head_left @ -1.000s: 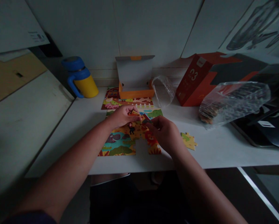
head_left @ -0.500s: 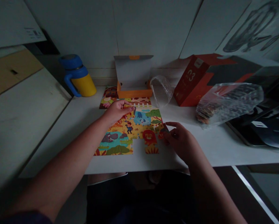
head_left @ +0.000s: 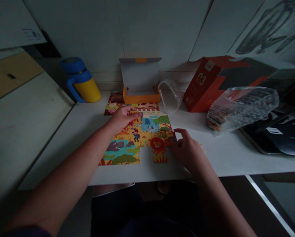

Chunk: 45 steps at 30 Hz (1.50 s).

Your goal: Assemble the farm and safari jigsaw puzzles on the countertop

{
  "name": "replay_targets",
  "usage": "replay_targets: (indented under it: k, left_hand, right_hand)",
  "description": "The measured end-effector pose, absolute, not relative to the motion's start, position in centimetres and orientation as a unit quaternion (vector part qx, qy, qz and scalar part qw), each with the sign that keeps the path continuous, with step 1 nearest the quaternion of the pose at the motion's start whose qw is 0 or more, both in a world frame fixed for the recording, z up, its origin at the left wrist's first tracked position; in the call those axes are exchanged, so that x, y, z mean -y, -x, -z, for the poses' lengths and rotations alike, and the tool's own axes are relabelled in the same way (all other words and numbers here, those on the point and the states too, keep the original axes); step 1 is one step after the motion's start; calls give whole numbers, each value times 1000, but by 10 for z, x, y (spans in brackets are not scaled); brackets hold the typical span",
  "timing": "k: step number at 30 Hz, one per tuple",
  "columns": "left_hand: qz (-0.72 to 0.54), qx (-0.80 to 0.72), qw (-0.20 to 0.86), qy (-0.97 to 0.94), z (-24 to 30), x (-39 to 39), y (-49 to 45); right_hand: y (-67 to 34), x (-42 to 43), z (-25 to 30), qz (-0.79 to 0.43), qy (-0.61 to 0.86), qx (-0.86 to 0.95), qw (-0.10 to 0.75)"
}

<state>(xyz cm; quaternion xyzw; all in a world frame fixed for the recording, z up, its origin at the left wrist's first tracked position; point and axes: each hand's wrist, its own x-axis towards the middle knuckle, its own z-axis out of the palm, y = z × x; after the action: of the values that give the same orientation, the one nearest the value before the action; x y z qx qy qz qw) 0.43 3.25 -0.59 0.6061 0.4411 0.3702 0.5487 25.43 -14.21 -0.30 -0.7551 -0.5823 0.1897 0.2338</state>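
A colourful animal jigsaw puzzle (head_left: 124,158) lies on the white table, with a gap along its front edge left of the lion pieces (head_left: 158,144). Over the upper middle of the puzzle, my left hand (head_left: 125,117) is closed in a pinch on a small puzzle piece with a dark grey side. At the puzzle's right edge, beside the lion, my right hand (head_left: 187,146) grips another puzzle piece (head_left: 172,137) between thumb and fingers, against the joined pieces. Its fingers partly hide that piece.
An open orange box (head_left: 142,98) stands behind the puzzle. To its left is a blue and yellow jug (head_left: 88,87). Clear plastic (head_left: 172,97), a red box (head_left: 201,85) and a plastic-wrapped bundle (head_left: 241,108) are on the right. A yellow bit shows past my right wrist.
My right hand has shifted slightly left, bringing its puzzle piece against the puzzle's right edge beside the lion. A yellow bit now shows behind my right wrist. My left hand stays nearly still.
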Motion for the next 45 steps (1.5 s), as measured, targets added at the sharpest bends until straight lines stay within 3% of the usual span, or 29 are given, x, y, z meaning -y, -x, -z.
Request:
replay_targets:
  k: [8, 15, 19, 23, 30, 36, 45]
  left_hand:
    - [-375, -427, 555, -608, 9, -34, -4]
    - [-363, -375, 611, -595, 10, -32, -4]
    - [-343, -323, 677, -566, 11, -28, -4]
    - [-297, -295, 700, -579, 10, -23, -3]
    - [-130, -240, 704, -656, -3, -14, -2]
    - [-144, -247, 684, -671, -2, -16, -1]
    - [-287, -302, 647, -638, -1, -22, -3]
  right_hand:
    - [-250, 139, 0, -133, 777, 599, 141]
    - [-248, 139, 4, -101, 782, 604, 121]
    - [-246, 140, 1, -96, 779, 601, 152]
    - [-238, 138, -8, -84, 743, 617, 246]
    - [-211, 122, -15, -195, 616, 658, 386]
    - [-197, 107, -18, -289, 607, 650, 355]
    - [-264, 143, -8, -433, 652, 534, 320]
